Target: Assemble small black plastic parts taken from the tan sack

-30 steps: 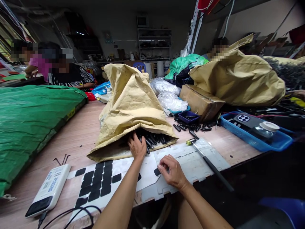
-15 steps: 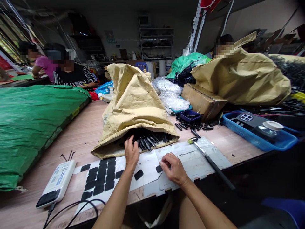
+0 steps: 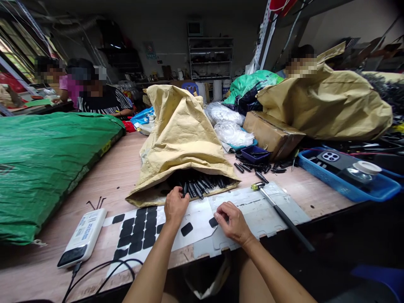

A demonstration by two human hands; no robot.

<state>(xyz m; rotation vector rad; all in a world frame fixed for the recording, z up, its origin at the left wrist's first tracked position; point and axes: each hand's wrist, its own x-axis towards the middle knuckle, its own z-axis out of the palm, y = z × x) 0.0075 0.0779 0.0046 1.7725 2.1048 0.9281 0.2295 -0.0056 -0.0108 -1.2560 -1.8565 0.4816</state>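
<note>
At the mouth of a tan paper-like sack (image 3: pixel 183 139), my left hand (image 3: pixel 176 206) has its fingers curled around the end of a slim black pen-like part (image 3: pixel 182 191), which they partly hide. Many similar black parts (image 3: pixel 200 186) lie inside the opening. My right hand (image 3: pixel 232 222) is closed over the white sheet, thumb and forefinger pinched together; what they hold, if anything, cannot be made out. Beside those fingertips lies a rounded black square (image 3: pixel 213 222). Another black square (image 3: pixel 187 229) lies between my hands, and rows of them (image 3: pixel 139 227) cover the sheet's left part.
A hammer (image 3: pixel 277 210) lies on the grey board at right. Beyond are loose black parts (image 3: pixel 261 176), a purple tray (image 3: pixel 255 155), a carton (image 3: pixel 273 130) and a blue basket (image 3: pixel 350 185). A white power bank (image 3: pixel 83 237) and green sack (image 3: pixel 53 168) are left. Co-workers sit behind.
My left hand has drawn back slightly from the sack's opening, its fingers more curled. My right hand stays closed by the black square. The whole view has shifted slightly.
</note>
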